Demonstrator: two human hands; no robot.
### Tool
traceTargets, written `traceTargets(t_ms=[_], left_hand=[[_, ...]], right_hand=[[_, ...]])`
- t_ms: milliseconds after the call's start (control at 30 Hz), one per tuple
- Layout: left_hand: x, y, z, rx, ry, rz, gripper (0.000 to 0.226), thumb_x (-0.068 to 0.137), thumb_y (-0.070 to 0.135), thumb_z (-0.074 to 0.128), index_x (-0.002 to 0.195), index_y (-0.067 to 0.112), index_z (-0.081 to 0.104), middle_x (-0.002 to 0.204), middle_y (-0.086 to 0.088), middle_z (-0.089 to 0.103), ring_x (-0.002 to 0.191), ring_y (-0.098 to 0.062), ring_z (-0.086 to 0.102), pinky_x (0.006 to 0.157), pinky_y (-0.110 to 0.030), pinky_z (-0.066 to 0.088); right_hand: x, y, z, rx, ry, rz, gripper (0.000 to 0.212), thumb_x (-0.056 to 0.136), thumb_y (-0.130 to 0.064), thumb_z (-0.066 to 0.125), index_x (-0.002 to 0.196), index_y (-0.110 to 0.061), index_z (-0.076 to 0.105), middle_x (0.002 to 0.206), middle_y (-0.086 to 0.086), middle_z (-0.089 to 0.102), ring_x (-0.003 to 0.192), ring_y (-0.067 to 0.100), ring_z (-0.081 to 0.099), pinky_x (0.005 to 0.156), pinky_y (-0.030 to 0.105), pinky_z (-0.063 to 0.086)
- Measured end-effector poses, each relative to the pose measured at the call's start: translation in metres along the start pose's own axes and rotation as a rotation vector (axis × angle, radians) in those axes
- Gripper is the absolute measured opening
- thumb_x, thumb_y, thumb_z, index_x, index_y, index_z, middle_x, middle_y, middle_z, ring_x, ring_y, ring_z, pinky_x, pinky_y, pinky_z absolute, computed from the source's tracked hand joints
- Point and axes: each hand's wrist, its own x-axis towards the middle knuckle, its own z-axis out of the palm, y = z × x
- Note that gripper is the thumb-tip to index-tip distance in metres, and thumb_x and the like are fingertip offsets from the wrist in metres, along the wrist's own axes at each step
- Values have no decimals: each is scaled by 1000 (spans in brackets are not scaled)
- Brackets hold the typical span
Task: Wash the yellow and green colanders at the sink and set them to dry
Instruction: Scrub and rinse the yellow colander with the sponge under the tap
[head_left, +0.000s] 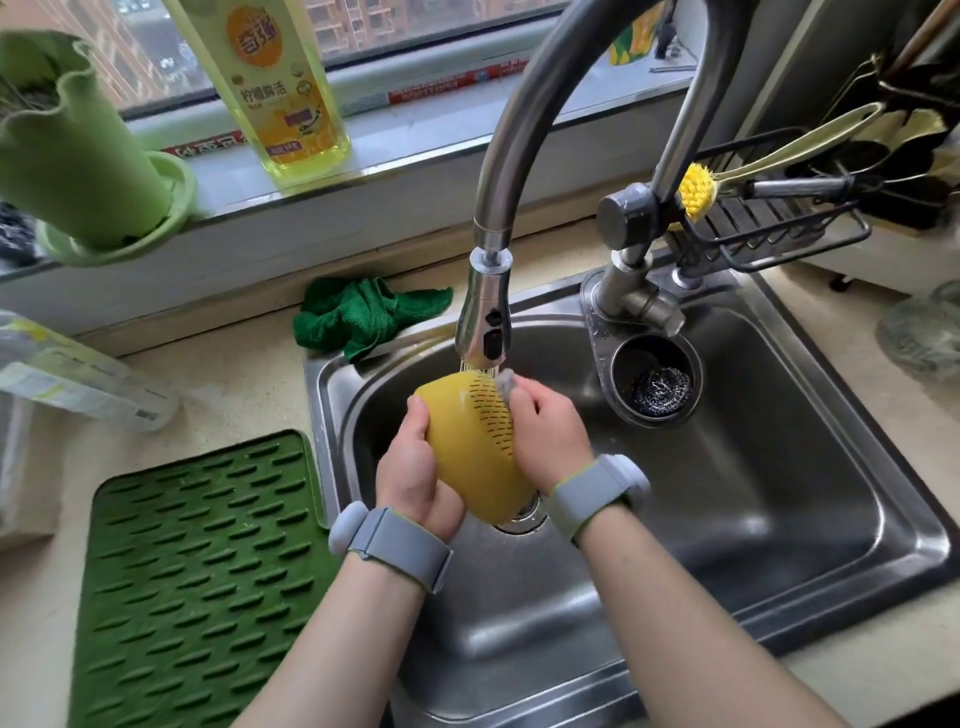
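Note:
The yellow colander (470, 441) hangs over the steel sink (779, 493), bottom side up, directly under the faucet head (485, 317), which sprays water onto it. My left hand (415, 467) grips its left side. My right hand (545, 431) presses on its slotted right side, with something small and grey at the fingertips; I cannot tell what it is. A green ribbed drying mat (202, 571) lies on the counter left of the sink. A green wavy-rimmed plastic vessel (78, 171) stands on the window sill at the far left; whether it is the green colander I cannot tell.
A yellow dish-soap bottle (280, 88) stands on the sill. A green cloth (363, 314) lies crumpled at the sink's back left corner. A steel scourer (662, 389) sits in a round cup in the sink. A wire rack (769, 228) with a yellow brush (698, 195) stands at the back right.

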Motion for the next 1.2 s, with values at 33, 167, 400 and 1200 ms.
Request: traceTargets(t_ms=[33, 167, 400, 1200], left_hand=[[2, 1, -1, -15, 6, 9, 72, 90, 63, 46, 133, 6, 56, 126, -23, 65, 115, -41, 63, 96, -55, 50], [-3, -7, 2, 18, 121, 47, 55, 98, 51, 47, 127, 6, 61, 116, -18, 71, 104, -31, 69, 77, -38, 56], [-2, 3, 5, 143, 74, 125, 45, 101, 45, 44, 117, 8, 65, 100, -14, 74, 90, -27, 71, 76, -36, 56], [-6, 7, 10, 10, 174, 49, 55, 96, 54, 49, 125, 8, 61, 114, -19, 71, 102, -36, 69, 86, -50, 56]], right_hand=[[-8, 2, 0, 1, -6, -1, 26, 96, -20, 44, 106, -14, 67, 108, 1, 70, 102, 20, 60, 88, 23, 44], [-31, -14, 17, 26, -57, -205, 28, 96, -13, 47, 117, -14, 66, 121, -10, 60, 113, -1, 51, 99, 7, 32], [-23, -11, 12, 36, -96, -148, 29, 97, -17, 45, 115, -23, 66, 125, -9, 56, 120, 6, 48, 106, 21, 32], [-6, -8, 7, 3, -230, -92, 31, 100, -26, 37, 118, -19, 62, 124, -5, 60, 118, 10, 50, 104, 27, 36]])
